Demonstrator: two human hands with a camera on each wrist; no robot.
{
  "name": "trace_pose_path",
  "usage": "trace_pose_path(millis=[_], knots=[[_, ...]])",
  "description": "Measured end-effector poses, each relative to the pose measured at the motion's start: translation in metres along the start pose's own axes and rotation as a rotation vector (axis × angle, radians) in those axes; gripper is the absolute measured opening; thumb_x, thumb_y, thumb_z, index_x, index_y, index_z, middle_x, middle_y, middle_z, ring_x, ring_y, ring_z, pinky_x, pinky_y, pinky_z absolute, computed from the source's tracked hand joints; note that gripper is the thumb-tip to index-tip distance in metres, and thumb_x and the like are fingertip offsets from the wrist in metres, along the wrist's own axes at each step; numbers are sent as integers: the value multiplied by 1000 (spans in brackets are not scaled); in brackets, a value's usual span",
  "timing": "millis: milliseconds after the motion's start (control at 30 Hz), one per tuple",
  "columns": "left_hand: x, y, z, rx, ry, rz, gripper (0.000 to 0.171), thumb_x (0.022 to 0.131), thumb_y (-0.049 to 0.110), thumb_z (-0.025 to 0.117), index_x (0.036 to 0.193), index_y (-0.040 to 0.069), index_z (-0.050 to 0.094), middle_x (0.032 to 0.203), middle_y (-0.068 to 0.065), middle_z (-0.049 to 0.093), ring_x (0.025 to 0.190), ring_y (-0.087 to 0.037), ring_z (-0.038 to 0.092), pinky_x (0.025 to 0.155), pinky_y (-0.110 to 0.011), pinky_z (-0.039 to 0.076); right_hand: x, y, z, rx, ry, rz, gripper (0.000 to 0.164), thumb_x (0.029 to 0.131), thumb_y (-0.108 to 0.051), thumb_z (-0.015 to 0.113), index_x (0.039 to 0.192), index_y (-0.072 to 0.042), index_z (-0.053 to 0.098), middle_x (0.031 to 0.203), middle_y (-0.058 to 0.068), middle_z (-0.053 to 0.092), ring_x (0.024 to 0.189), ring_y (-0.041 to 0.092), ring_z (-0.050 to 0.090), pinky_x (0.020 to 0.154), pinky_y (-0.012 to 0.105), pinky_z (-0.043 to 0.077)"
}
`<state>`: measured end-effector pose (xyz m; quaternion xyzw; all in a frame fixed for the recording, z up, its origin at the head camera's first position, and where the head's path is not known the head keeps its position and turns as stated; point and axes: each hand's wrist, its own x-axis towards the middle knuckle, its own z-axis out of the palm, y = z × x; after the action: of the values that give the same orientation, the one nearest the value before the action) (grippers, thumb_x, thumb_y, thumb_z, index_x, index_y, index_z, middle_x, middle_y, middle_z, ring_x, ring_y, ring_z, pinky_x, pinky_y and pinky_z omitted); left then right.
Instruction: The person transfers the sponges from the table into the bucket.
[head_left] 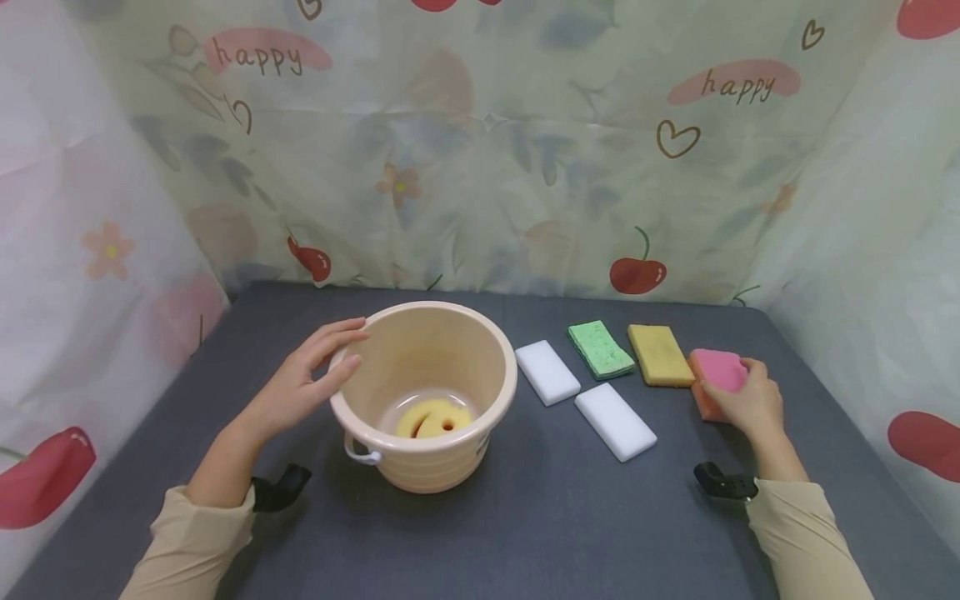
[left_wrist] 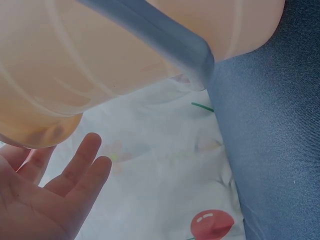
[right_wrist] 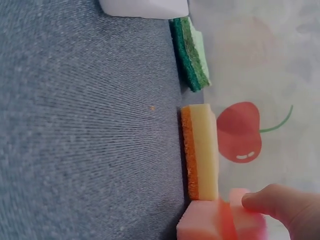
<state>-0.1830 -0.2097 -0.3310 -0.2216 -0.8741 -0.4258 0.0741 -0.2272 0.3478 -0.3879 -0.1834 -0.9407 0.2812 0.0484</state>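
My left hand (head_left: 311,375) is at the left rim of a beige bucket (head_left: 423,462), its fingers fairly straight and spread. In the left wrist view this hand (left_wrist: 55,195) lies beside the bucket's rim, under the ribbed wall. A yellow sponge (head_left: 423,417) with a smile cut into it lies inside the bucket. At the far right my right hand (head_left: 757,404) grips a pink sponge (head_left: 722,367) between thumb and fingers. An orange layer (head_left: 705,404) shows beneath the pink; whether it is a separate sponge I cannot tell. The thumb presses on the pink side (right_wrist: 247,220) in the right wrist view.
Two white sponges (head_left: 547,372) (head_left: 617,422) lie right of the bucket. Behind them are a green sponge (head_left: 600,350) and a yellow sponge (head_left: 660,356) with an orange underside, close to the pink one. The bucket's handle (head_left: 362,454) hangs down. Printed curtains surround the dark table (head_left: 540,533).
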Motion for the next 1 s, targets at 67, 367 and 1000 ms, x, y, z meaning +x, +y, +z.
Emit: trace_pose_path(millis=[67,367,1000], knots=[[0,0,0,4,0,0,36,95,18,53,129,8,53,145,-10,40,135,-27,34,99,-6,25,-1,-1,-1,2,18,-6,78,87,-30,56,140,13,18,132,42,34,115,51,38,95,59,35],[0,0,0,9,0,-7,36,95,18,53,129,9,53,145,-9,40,135,-26,34,107,-25,30,-2,-4,-6,10,41,-24,77,88,-30,55,141,12,19,133,41,34,116,50,37,95,58,34],[1,-1,0,-26,-13,-13,37,95,17,53,130,7,52,146,-11,38,136,-31,31,107,-59,27,-6,-27,-18,62,104,-81,74,89,-31,54,142,9,21,133,38,36,113,46,39,88,55,37]])
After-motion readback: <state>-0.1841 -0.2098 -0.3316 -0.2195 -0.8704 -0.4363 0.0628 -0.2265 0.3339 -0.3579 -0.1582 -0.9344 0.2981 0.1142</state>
